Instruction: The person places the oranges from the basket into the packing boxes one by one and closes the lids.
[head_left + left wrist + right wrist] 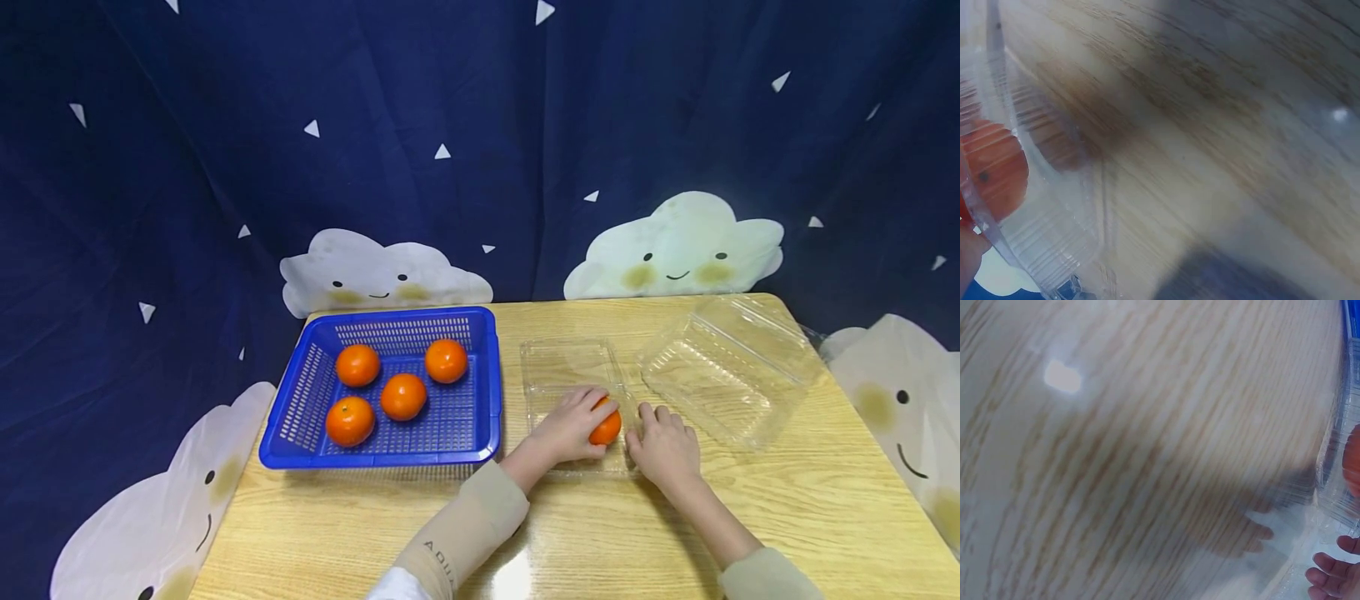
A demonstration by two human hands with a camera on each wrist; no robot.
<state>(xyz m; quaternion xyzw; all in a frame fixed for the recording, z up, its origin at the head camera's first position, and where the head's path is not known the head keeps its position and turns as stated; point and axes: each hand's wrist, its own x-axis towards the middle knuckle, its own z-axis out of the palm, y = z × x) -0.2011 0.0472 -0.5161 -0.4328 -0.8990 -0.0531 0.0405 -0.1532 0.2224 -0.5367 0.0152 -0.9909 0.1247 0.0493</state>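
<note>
In the head view my left hand (573, 427) holds an orange (606, 423), its fingers over the fruit's top and left side. That orange sits inside the near half of a clear plastic clamshell box (570, 364), whose lid half lies folded back behind. The left wrist view shows the orange (996, 169) through the ribbed clear wall. My right hand (667, 448) is beside the box's right edge, fingers loosely bent and holding nothing. Its fingers (1330, 565) also appear at the corner of the right wrist view. Whether they touch the box I cannot tell.
A blue plastic basket (491, 400) with several oranges (403, 397) stands on the left of the wooden table (600, 533). Another clear clamshell box (720, 375) lies open at the back right. A dark blue curtain (480, 100) hangs behind the table.
</note>
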